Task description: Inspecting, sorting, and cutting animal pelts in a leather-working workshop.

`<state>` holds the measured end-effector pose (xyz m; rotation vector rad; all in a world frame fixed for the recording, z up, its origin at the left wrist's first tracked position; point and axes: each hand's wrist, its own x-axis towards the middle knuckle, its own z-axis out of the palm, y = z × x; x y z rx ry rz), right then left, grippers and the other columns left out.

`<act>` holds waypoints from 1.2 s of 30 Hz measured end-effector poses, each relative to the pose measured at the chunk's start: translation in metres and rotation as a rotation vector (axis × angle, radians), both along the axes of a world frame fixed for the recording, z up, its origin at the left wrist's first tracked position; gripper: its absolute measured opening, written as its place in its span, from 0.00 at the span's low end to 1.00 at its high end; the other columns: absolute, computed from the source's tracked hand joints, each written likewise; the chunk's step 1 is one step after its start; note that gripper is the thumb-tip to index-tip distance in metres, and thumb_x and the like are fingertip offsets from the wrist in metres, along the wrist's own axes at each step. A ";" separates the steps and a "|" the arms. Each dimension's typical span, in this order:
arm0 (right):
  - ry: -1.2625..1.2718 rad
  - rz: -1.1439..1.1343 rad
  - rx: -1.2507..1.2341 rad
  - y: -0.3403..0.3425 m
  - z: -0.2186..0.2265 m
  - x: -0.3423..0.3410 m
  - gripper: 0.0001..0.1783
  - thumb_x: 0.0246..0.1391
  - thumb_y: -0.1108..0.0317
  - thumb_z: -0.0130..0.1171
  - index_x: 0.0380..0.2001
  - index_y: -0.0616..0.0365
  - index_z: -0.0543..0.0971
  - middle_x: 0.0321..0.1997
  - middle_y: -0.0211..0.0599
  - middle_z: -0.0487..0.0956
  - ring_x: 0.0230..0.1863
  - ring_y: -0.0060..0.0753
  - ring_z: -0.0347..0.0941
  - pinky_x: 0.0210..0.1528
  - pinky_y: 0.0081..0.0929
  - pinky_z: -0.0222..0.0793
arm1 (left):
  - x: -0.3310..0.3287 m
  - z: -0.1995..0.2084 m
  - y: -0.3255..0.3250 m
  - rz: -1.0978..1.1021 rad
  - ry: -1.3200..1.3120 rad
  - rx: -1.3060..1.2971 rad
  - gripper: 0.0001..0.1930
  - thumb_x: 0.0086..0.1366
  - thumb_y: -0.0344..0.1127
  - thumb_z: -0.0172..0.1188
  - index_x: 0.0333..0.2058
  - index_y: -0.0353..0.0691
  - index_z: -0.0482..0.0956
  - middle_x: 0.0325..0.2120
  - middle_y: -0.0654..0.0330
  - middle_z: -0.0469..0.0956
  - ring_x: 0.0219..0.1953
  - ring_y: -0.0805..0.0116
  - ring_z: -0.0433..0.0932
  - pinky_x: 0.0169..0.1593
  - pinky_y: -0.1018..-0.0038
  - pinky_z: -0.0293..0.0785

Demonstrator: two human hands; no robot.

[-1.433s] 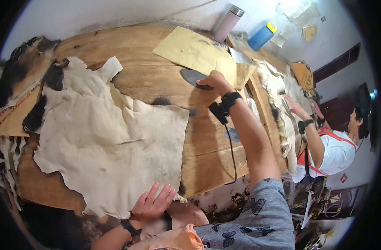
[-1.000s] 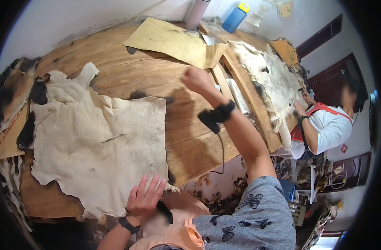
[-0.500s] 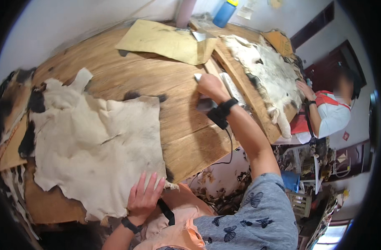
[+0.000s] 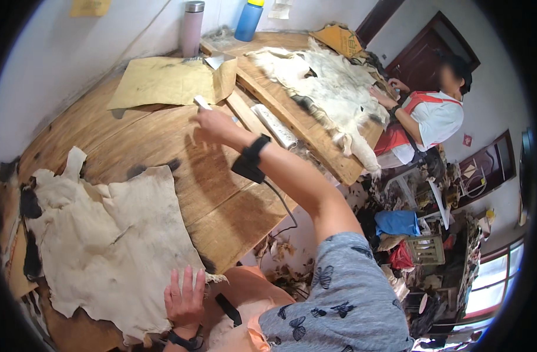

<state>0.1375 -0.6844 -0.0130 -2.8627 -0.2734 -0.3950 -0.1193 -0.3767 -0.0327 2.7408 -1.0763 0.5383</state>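
Note:
A pale, scraped animal hide [image 4: 115,246] with ragged edges and dark fur tufts lies spread on the wooden tabletop [image 4: 221,217]. My left hand [image 4: 185,302] rests on its near right edge, fingers stretched out and lying flat. Farther off, beyond the hide, my right hand [image 4: 215,126] is over the boards with its fingers curled. From it sticks a small white piece [image 4: 202,102], held near the thumb; its kind is mostly hidden by the hand. Close by lies a sheet of yellowish paper [image 4: 162,82] with a folded-up right end.
A raised wooden bar [image 4: 298,117] and a white wrapped strip [image 4: 274,126] lie right of my hand. Beyond, a co-worker [image 4: 427,117] handles another hide [image 4: 333,76]. A pink flask [image 4: 192,29] and blue bottle [image 4: 249,20] stand by the wall. A cable [image 4: 289,205] hangs from my right wrist.
The view has shifted, so the table sits lower and farther left. My right hand has moved away from me toward the yellowish paper with the white piece. My left hand stays on the hide.

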 end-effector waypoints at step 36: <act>0.601 -0.074 -0.613 0.067 0.050 -0.164 0.28 0.49 0.52 0.46 0.56 0.38 0.60 0.56 0.40 0.63 0.59 0.53 0.54 0.54 0.54 0.53 | 0.000 0.027 0.173 0.187 0.440 -0.293 0.13 0.41 0.25 0.49 0.30 0.37 0.76 0.27 0.51 0.74 0.32 0.52 0.72 0.39 0.64 0.69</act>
